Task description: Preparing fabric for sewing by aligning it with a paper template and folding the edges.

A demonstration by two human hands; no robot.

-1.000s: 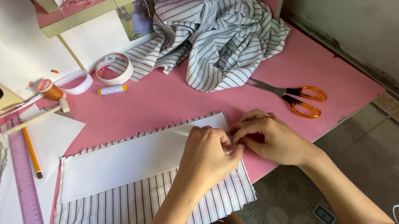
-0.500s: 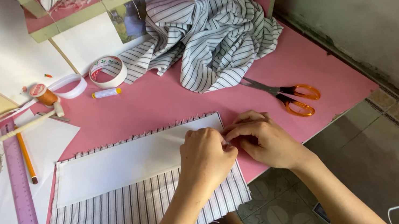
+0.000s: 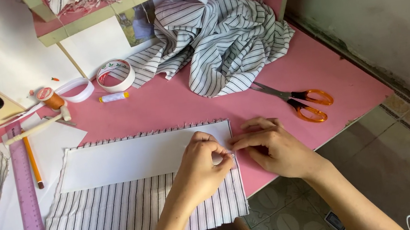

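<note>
A flat rectangle of striped fabric [image 3: 122,216] lies on the pink table [image 3: 169,101], with a white paper or interfacing panel [image 3: 134,158] covering its upper half. My left hand [image 3: 200,169] pinches the right edge of the white panel and fabric between thumb and fingers. My right hand [image 3: 272,148] rests beside it, fingertips pressing on the same right edge. What the fingers pinch, possibly a pin, is too small to tell.
Orange-handled scissors [image 3: 298,99] lie to the right of my hands. A heap of striped cloth [image 3: 221,45] sits at the back. Tape rolls [image 3: 115,74], an orange thread spool [image 3: 50,97], a pencil [image 3: 32,162] and a purple ruler [image 3: 26,191] lie at the left.
The view has shifted slightly. Both hands stay at the fabric's right edge, with only small finger movements.
</note>
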